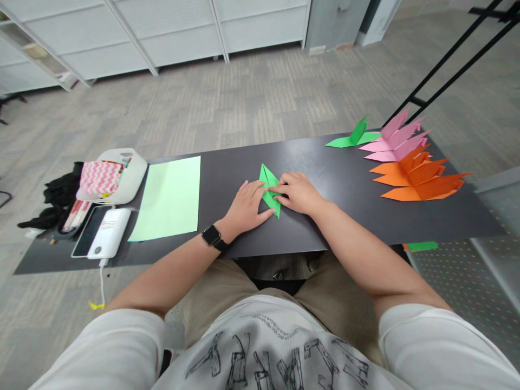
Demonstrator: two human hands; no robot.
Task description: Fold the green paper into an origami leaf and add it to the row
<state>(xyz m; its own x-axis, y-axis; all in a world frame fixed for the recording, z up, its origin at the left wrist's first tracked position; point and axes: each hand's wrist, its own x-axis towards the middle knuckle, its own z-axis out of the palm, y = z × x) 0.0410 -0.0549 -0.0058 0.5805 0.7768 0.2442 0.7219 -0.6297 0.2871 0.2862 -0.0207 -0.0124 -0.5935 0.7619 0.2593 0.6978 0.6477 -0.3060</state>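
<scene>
A folded piece of green paper (268, 181), diamond-shaped with a crease down its upper half, lies on the dark table in front of me. My left hand (248, 208) holds its left side, fingertips on the middle and thumb by the lower point. From the right, my right hand (298, 192) grips the paper, its fingers bent and their tips pressing near the centre. The two hands' fingertips nearly meet, and they hide part of the paper's middle. A stack of light green sheets (170, 197) lies to the left of my left hand.
Folded paper cranes stand at the right: a green one (353, 136), several pink ones (396, 140) and several orange ones (420, 176). On the left are a white basket (136, 176) with a pink patterned pouch (99, 179), a power bank (109, 233) and a phone (91, 230).
</scene>
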